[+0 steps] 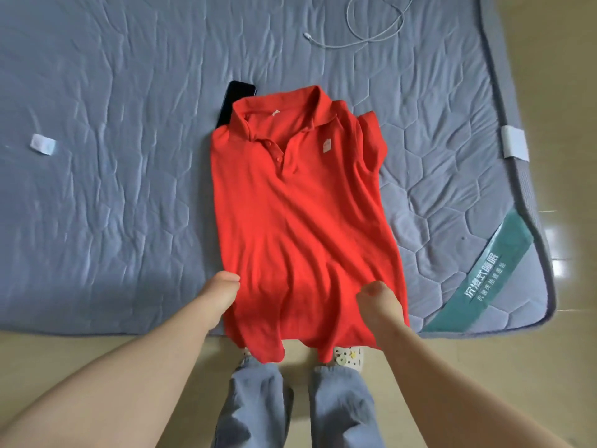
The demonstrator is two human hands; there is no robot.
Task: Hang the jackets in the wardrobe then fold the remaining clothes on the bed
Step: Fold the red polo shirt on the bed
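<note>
A red polo shirt (297, 215) lies front up on the grey quilted mattress (113, 156), collar away from me, both sides folded under so it forms a narrow strip. Its hem hangs over the near edge of the bed. My left hand (223, 289) grips the shirt's lower left edge. My right hand (378, 299) grips the lower right part, fingers tucked into the cloth. Both hands are closed on the fabric.
A black phone (234, 101) lies partly under the shirt's left shoulder. A white charging cable (371, 30) curls at the far side of the mattress. A white tag (43, 144) sits at the left. Beige floor (575, 156) runs along the right and near edges.
</note>
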